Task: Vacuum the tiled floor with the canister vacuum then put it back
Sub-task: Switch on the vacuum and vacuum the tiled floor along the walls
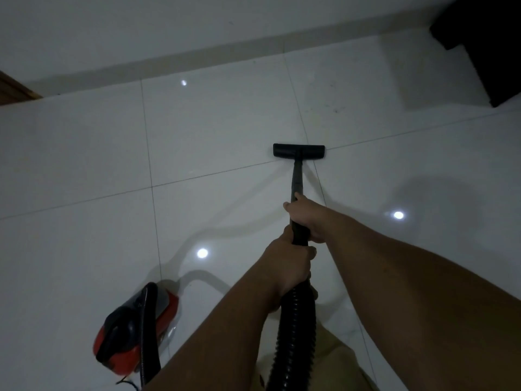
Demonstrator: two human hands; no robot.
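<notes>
A black vacuum wand runs from my hands down to a flat black floor nozzle resting on the glossy white tiled floor. My right hand grips the wand higher up, my left hand grips it just below, where the ribbed black hose begins. The red and black canister vacuum sits on the floor at lower left, close to my left forearm.
A white wall with a pale skirting runs across the far side. A dark piece of furniture stands at upper right, a wooden edge at far left. A thin cord lies by the canister. Ceiling lights reflect in the tiles.
</notes>
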